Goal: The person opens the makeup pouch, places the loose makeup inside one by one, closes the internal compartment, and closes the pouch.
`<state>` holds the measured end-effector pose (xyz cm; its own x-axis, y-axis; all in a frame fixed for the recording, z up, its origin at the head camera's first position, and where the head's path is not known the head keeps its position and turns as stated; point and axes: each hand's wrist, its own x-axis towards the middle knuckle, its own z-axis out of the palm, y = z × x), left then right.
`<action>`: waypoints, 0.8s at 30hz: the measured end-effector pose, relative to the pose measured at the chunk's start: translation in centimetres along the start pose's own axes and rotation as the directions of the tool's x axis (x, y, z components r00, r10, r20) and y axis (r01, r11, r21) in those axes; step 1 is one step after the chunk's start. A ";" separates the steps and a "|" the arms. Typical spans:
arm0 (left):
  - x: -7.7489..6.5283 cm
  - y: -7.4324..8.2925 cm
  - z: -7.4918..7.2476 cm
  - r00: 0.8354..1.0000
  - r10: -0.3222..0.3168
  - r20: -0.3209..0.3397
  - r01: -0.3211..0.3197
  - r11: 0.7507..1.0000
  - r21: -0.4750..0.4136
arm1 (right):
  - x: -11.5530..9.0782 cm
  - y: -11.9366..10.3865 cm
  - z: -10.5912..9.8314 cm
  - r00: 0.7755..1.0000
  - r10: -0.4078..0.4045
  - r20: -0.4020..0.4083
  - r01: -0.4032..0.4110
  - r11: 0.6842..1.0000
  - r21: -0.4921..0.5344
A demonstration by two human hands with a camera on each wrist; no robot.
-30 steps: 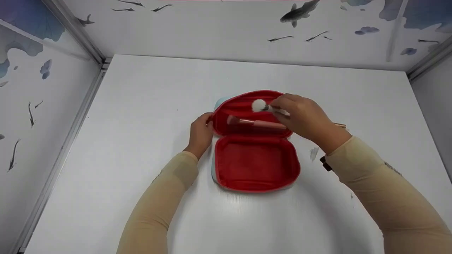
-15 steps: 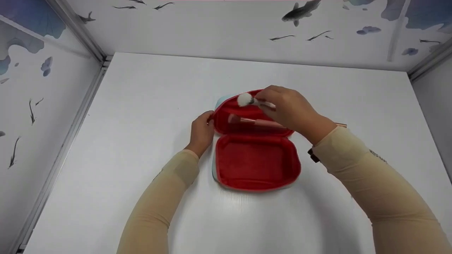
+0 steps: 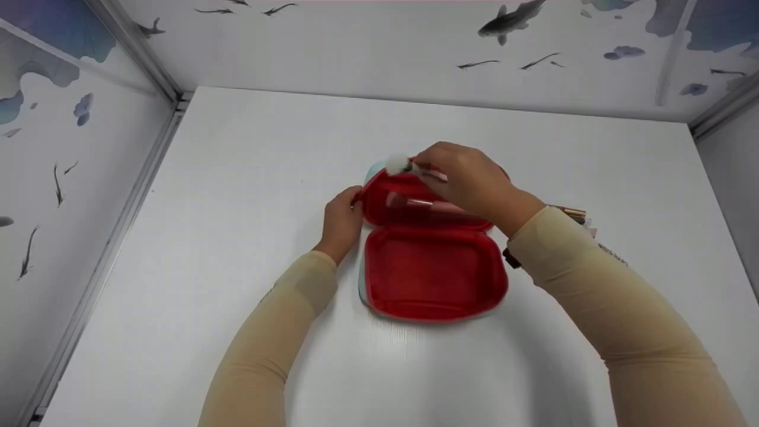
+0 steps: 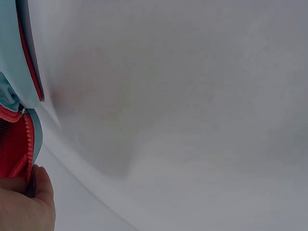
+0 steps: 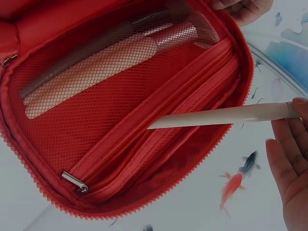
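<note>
An open red-lined case (image 3: 436, 273), light blue outside, lies on the white table. My left hand (image 3: 343, 219) grips the left edge of its raised far half, thumb and fingers at the zipper rim. A makeup brush (image 5: 216, 117) with fluffy white bristles is pinched near its head by my right hand (image 3: 471, 181), above that half. The tip of its pale handle is at the zippered slit of the mesh pocket (image 5: 110, 115) in the right wrist view. Behind the mesh lies a pink makeup brush (image 5: 96, 72), with a darker slim handle alongside. The zipper pull (image 5: 74, 181) sits at the slit's lower end.
Gold-coloured slim items (image 3: 572, 212) and other small things lie right of the case, partly hidden by my right sleeve. A wall (image 3: 356, 47) with painted fish closes off the table's back, with another along the left.
My right hand has moved left over the case's far half with the white-bristled brush, uncovering more of the items at the right. My left hand keeps its hold on the edge.
</note>
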<state>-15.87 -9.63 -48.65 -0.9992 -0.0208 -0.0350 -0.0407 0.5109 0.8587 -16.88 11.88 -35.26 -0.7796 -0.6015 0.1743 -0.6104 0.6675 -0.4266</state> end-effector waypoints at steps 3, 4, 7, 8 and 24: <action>0.0 0.0 0.0 1.000 0.003 -0.004 -0.003 1.000 0.001 | 0.3 0.1 0.1 0.997 0.064 0.050 -0.065 0.998 0.015; 0.0 0.0 0.0 1.000 0.004 -0.005 -0.004 1.000 0.001 | 0.4 0.1 0.1 0.994 0.088 0.070 -0.089 0.996 0.018; -0.1 0.0 0.0 1.000 0.010 -0.008 -0.010 1.000 -0.001 | 0.7 0.3 0.2 0.979 0.160 0.127 -0.164 0.986 0.021; 0.0 0.0 0.1 1.000 0.013 -0.009 -0.013 1.000 -0.002 | 0.8 0.4 0.3 0.973 0.179 0.143 -0.183 0.983 0.018; -0.1 -0.5 0.1 1.000 0.026 -0.006 -0.025 1.000 0.010 | 1.3 2.7 1.4 0.932 0.257 0.255 -0.245 0.966 -0.078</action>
<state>-15.75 -9.75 -49.14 -0.9999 -0.0130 -0.0099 -0.0152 0.5194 0.8544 -19.35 12.32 -37.45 -0.8479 -0.5008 -0.1737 -0.4094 0.8269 -0.3855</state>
